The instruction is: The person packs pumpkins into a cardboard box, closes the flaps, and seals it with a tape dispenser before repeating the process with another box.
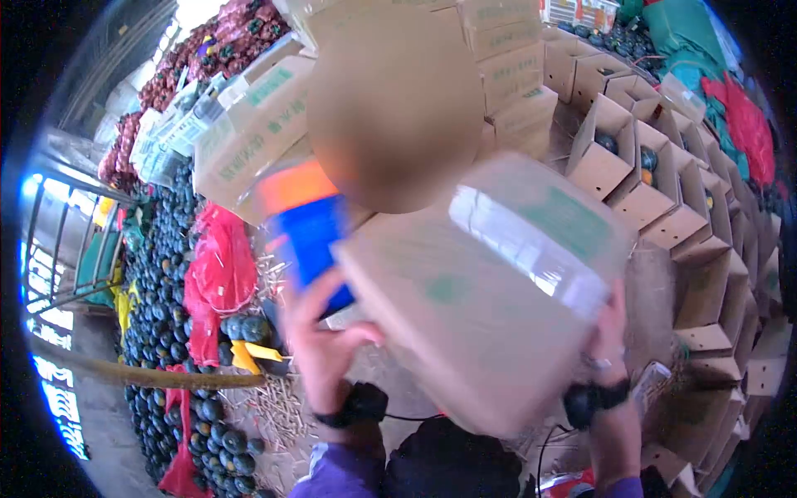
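Observation:
A closed cardboard box [498, 290] is tilted in front of me, smeared by motion, with green print and a shiny strip of clear tape across its top. My right hand [610, 332] grips its right edge, fingers partly hidden. At the box's left side, my left hand [320, 340] is closed round the lower end of a blurred blue-and-orange object [311, 228], whose exact kind I cannot make out. The left thumb points toward the box's near-left edge. Both wrists carry black bands.
Printed cartons [257, 124] are stacked ahead. Open cardboard boxes [639, 191], some holding dark green squashes, line the right. Many squashes [162, 282] cover the left floor, with red mesh bags [220, 266] and a wooden pole [191, 379]. A round blur hides the upper middle.

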{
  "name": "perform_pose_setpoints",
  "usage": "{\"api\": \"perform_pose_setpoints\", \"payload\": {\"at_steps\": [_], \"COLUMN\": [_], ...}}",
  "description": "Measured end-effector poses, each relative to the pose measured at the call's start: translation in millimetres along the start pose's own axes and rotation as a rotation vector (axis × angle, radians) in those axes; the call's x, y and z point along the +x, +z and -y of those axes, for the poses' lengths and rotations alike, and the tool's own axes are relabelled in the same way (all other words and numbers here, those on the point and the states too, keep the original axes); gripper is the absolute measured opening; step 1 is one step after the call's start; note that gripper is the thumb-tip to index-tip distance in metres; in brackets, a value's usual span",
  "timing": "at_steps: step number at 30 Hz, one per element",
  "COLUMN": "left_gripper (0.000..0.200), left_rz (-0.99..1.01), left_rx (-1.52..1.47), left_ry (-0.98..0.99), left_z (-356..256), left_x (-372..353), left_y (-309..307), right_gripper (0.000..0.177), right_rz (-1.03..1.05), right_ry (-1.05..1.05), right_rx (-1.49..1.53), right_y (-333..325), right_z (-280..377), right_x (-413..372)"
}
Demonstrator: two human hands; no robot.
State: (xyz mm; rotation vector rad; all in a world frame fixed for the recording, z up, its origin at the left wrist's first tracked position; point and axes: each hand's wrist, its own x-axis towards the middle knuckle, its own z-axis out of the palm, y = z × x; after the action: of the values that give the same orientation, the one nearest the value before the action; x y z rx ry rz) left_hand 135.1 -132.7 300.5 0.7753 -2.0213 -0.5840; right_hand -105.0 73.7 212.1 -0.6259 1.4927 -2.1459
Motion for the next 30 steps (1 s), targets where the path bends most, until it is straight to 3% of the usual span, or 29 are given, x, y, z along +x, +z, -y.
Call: {"api": "perform_pose_setpoints", "payload": {"at_steps": [2, 4, 5, 7, 8, 9, 10, 13, 14, 15, 18, 19, 20, 21, 22, 23, 24, 26, 30], "left_gripper": [0.051, 0.030, 0.025, 0.040, 0.053, 0.053, 0.055, 0.055, 0.055, 0.055, 0.054, 0.054, 0.054, 0.053, 0.053, 0.053, 0.053, 0.053, 0.052], "left_rz": [-0.350, -0.407, -0.324, -0.442, -0.448, -0.405, -0.471, -0.341, -0.278, -0.224, -0.056, -0.013, 0.030, 0.066, 0.106, 0.143, 0.188, 0.273, 0.438], "left_rx": [0.435, 0.717, 0.760, 0.367, 0.314, 0.223, 0.231, 0.127, 0.138, 0.131, 0.048, 0.021, -0.016, -0.041, -0.066, -0.093, -0.121, -0.175, -0.251], "left_ry": [-0.094, -0.277, -0.286, -0.403, -0.592, -0.744, -0.766, -0.510, -0.455, -0.401, -0.292, -0.273, -0.266, -0.262, -0.262, -0.259, -0.262, -0.270, -0.349], "left_z": [14, 47, 65, 116, 127, 144, 137, 167, 164, 159, 126, 116, 105, 94, 86, 77, 69, 53, 24], "left_x": [-9, -27, -38, -58, -63, -70, -70, -81, -80, -78, -81, -85, -89, -93, -97, -103, -106, -116, -145], "left_y": [-24, -40, -44, -35, -37, -43, -35, -21, -4, 17, 71, 82, 90, 97, 101, 105, 107, 110, 103], "right_gripper": [0.071, 0.069, 0.069, 0.069, 0.069, 0.069, 0.070, 0.072, 0.070, 0.062, 0.044, 0.028, 0.019, 0.017, 0.011, 0.020, 0.036, 0.055, 0.041], "right_rz": [0.065, 0.249, 0.268, 0.335, 0.378, 0.421, 0.442, 0.288, 0.295, 0.228, -0.093, -0.141, -0.348, -0.916, -1.281, -1.426, -1.983, -1.866, -0.859], "right_ry": [0.005, -0.271, -0.210, -0.163, -0.180, -0.181, -0.158, -0.094, 0.070, 0.087, 0.272, 0.425, 0.647, 0.173, 0.193, 0.367, 0.405, 0.891, 1.094], "right_rx": [-0.079, -0.273, -0.325, -0.542, -0.713, -0.896, -0.863, -0.832, -0.822, -0.833, -1.541, -1.931, -2.058, -2.013, -2.107, -2.178, -1.206, -1.379, -1.463], "right_y": [63, 118, 141, 160, 159, 155, 148, 103, 75, 37, -105, -163, -206, -283, -303, -344, -356, -411, -366], "right_z": [-17, -49, -81, -104, -94, -89, -93, -106, -91, -86, -28, -8, 43, 55, 97, 120, 148, 130, 85], "right_x": [27, 38, 37, 34, 36, 37, 38, 28, 18, 5, -57, -87, -117, -167, -206, -258, -292, -370, -399]}}
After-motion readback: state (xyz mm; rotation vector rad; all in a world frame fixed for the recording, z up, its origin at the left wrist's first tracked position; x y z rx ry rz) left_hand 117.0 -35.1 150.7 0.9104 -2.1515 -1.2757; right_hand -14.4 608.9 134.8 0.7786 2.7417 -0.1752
